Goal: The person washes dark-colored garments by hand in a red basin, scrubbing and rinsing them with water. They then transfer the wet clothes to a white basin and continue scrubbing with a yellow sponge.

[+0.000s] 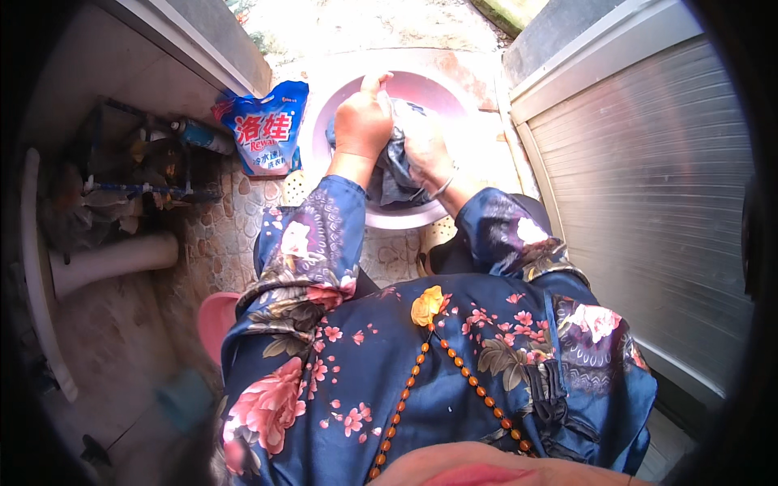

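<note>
A dark grey-blue garment (392,173) lies bunched in a pale pink basin (397,219) on the floor in front of me. My left hand (364,121) is closed at the garment's left side, thumb side up, with the cloth at its fingers. Opposite it, my right hand (426,149) is curled on the cloth's right side, and a thin bracelet (442,187) circles that wrist. Strong light washes out the right fingers, and the left fingers are partly turned away. Between the hands the cloth is folded and crumpled.
A blue detergent bag (271,134) stands left of the basin. Farther left are a cluttered rack (154,188) and a white pedestal (113,263). A ribbed metal door (640,178) borders the right side. Something pink (215,324) shows beside my left hip.
</note>
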